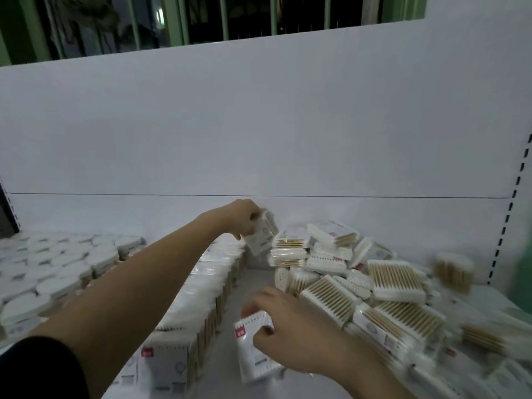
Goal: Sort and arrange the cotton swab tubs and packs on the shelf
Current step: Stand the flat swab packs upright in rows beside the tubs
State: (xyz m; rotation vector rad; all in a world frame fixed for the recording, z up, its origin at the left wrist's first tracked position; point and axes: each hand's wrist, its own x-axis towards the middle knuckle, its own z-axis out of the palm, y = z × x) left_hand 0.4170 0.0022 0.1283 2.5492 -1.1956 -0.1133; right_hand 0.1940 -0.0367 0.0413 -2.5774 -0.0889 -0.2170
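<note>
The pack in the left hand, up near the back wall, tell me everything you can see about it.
The pack is a flat, rectangular, clear-wrapped bundle of cotton swabs with a pale, whitish face bearing a faint round mark; wooden sticks show along its right edge. The left hand grips its top, holding it tilted in the air at the far end of the upright row of packs, close to the white back panel. Its lower edge hangs beside the loose pile of packs; whether it touches either is unclear.
</note>
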